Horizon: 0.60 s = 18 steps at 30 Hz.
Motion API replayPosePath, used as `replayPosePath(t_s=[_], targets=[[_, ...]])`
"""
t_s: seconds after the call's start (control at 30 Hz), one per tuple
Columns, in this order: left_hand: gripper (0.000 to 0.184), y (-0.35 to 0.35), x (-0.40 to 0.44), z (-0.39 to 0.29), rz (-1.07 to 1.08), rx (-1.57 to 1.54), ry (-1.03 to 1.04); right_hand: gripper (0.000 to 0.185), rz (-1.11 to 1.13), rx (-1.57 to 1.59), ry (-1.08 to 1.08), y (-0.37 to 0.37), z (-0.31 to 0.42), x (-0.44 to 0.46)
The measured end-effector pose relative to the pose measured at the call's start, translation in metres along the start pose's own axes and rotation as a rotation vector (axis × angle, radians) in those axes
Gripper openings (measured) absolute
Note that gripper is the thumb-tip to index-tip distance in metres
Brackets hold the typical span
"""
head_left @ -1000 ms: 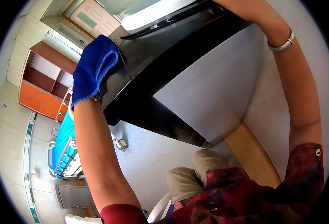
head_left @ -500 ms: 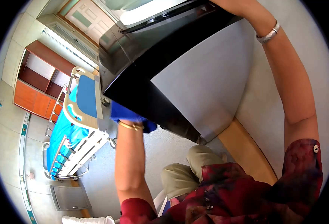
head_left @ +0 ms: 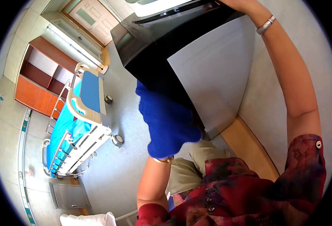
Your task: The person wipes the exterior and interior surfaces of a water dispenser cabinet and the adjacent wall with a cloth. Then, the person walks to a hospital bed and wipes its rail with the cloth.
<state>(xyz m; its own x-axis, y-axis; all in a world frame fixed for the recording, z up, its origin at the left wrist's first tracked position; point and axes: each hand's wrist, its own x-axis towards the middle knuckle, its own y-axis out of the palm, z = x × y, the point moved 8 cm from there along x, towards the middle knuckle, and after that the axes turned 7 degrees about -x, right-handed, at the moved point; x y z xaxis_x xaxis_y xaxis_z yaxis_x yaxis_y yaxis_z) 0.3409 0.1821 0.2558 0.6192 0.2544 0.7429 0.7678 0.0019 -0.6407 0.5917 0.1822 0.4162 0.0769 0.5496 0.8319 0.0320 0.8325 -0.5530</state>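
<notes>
In the head view, we see the blue cloth point(head_left: 168, 120), fuzzy and loosely creased, wrapped over our left hand point(head_left: 163, 156) at the lower edge of the glossy black casing point(head_left: 151, 56). A smooth, matte grey panel point(head_left: 215, 75) with a curved edge adjoins the black. The cloth hides our left fingers; our right hand point(head_left: 238, 3) is by the casing's far end, partly cropped. We cannot tell either hand's grip.

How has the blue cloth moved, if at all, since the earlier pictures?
Yes. Against the black casing, the blue cloth has shifted down and right in view, from the casing's left corner to its lower edge, closer to the grey panel.
</notes>
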Motion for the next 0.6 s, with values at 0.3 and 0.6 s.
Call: replayPosePath(t_s=[0.3, 0.6], targets=[[0.072, 0.005, 0.061, 0.033, -0.036, -0.051, 0.051, 0.031, 0.013, 0.044, 0.027, -0.002, -0.005, 0.0], [0.067, 0.051, 0.039, 0.099, 0.061, -0.263, -0.086, 0.029, 0.016, 0.139, 0.007, -0.003, -0.003, 0.0]])
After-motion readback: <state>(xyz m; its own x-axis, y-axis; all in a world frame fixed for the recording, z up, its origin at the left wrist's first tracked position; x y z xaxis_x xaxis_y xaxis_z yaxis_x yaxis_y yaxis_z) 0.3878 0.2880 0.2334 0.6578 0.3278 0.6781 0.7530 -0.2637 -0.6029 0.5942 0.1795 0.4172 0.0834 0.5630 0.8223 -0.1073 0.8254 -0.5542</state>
